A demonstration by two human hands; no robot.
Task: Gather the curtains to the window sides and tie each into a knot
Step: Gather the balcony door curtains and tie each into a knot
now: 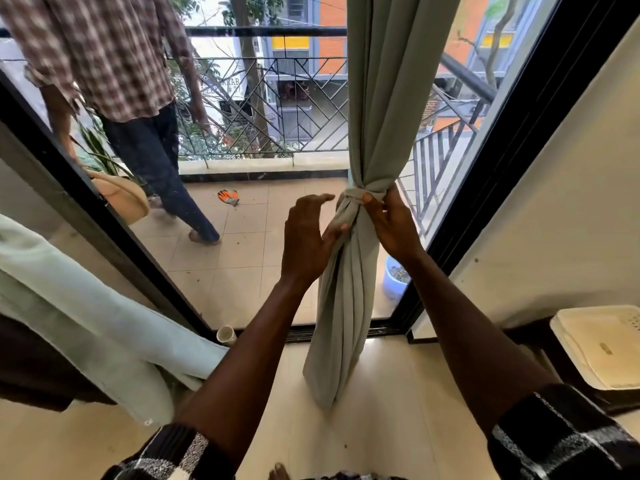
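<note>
A grey-green curtain hangs at the right side of the window, bunched into a knot at mid height, with its tail hanging to the floor. My right hand pinches the right side of the knot with its fingertips. My left hand is beside the knot on the left, fingers mostly straight, its thumb touching the fabric just below the knot. A second, paler curtain lies bunched at the lower left, untied as far as I can see.
Behind the glass a person in a checked shirt stands on the balcony, with orange gloves on the tiles and a blue bucket near the frame. A white cup sits by the sill. A white tray rests at the right.
</note>
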